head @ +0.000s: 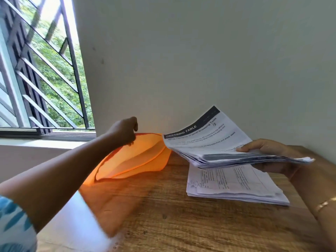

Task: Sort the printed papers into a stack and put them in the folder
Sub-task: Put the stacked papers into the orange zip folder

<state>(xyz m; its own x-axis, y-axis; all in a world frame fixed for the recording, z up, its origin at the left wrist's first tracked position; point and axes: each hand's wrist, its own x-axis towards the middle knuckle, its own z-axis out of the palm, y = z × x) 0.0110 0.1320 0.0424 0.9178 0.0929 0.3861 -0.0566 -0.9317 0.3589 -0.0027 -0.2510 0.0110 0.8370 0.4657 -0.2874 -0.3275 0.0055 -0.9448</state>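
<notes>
An orange folder point(116, 193) lies on the wooden table point(181, 224) at the left. My left hand point(125, 131) pinches its top flap and lifts it, so the folder gapes open toward the right. My right hand point(269, 151) grips a thick stack of printed papers point(209, 142) by its right edge, thumb on top, and holds it above the table. The stack's left end sits just beside the folder's open mouth. A second pile of printed sheets point(234, 186) lies flat on the table below the held stack.
A pale wall point(200, 60) rises right behind the table. At the left is a window with a dark metal grille point(41, 70) and a sill below it. Bare wood shows at the front of the table.
</notes>
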